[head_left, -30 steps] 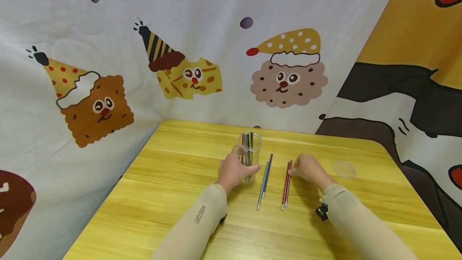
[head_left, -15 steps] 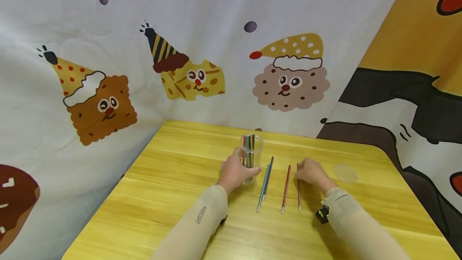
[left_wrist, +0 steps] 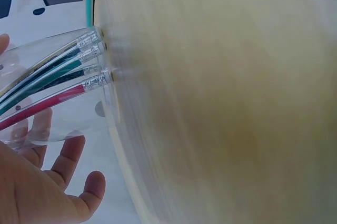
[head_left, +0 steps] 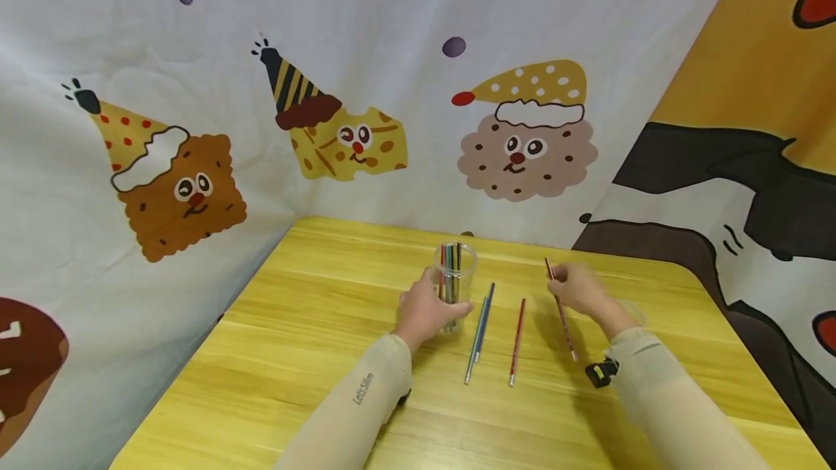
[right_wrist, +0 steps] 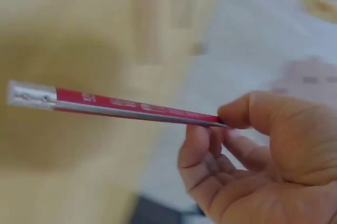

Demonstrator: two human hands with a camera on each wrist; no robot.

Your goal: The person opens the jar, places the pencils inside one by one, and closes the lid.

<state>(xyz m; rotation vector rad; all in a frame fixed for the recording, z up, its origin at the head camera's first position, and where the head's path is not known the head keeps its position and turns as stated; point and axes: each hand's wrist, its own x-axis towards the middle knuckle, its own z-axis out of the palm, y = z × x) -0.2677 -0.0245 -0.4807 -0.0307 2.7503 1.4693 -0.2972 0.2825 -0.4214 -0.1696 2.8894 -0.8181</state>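
Note:
My left hand [head_left: 424, 309] grips a clear plastic cup [head_left: 462, 283] from its left side, thumb across the front. Several pencils [left_wrist: 45, 104] stand in the cup, their metal-banded ends at its bottom in the left wrist view. My right hand [head_left: 581, 291] pinches a red pencil [right_wrist: 131, 107] between thumb and fingers, its metal-banded end pointing away from the hand. In the head view this pencil is tilted above the table. Between the hands lie two blue pencils [head_left: 480, 332] side by side and another red pencil [head_left: 517, 343].
A clear round lid [head_left: 632, 312] lies on the yellow wooden table [head_left: 294, 332], partly hidden behind my right wrist. A cloth printed with cartoon figures [head_left: 366, 209] hangs behind the table and along its left side.
My right hand has drawn one red pencil away from the other, moved right, and lifted it off the table. My left hand has stayed on the cup.

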